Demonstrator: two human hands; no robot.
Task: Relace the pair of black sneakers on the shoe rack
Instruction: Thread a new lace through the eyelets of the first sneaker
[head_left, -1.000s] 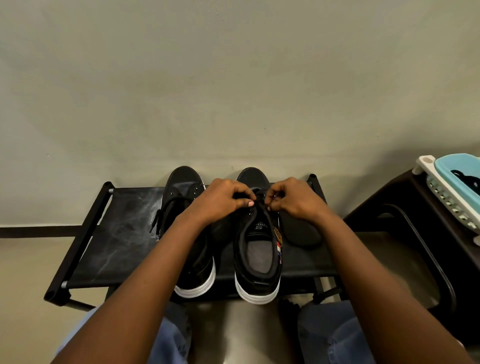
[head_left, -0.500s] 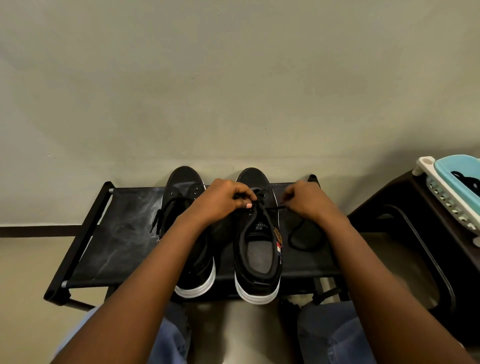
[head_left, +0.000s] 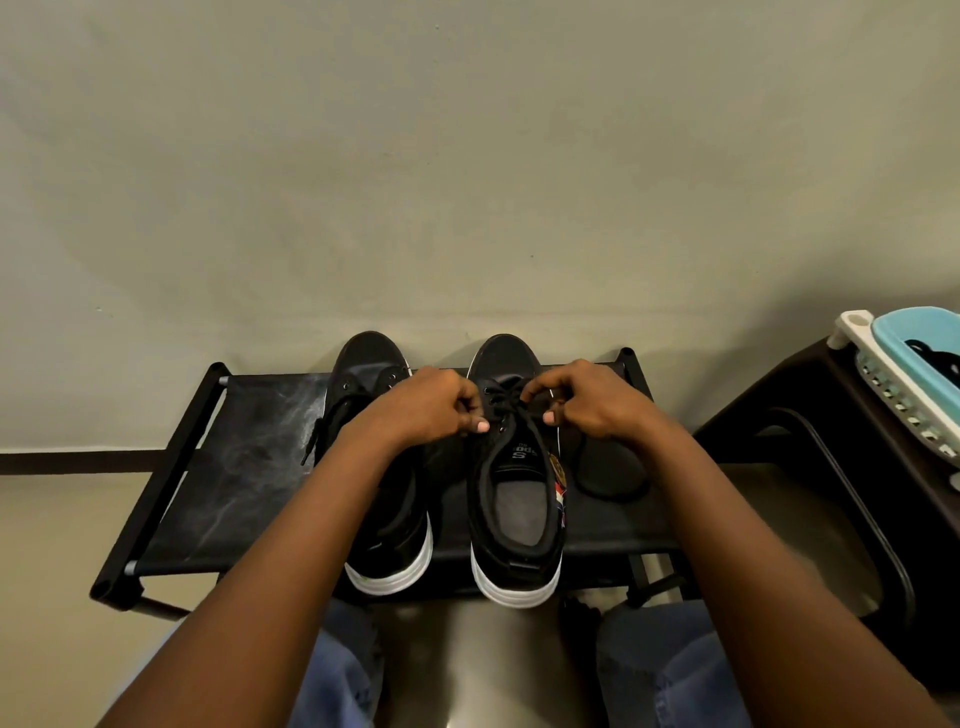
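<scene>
Lacing black sneaker on shoe rack, frame centre.
Blue basket at right edge holds something dark; left hand and right hand fingers curled tight, pinching the lace.

Both our forearms extended forward, wrists level. Left hand and right hand curled, thumbs inward, each pinching lace.
</scene>
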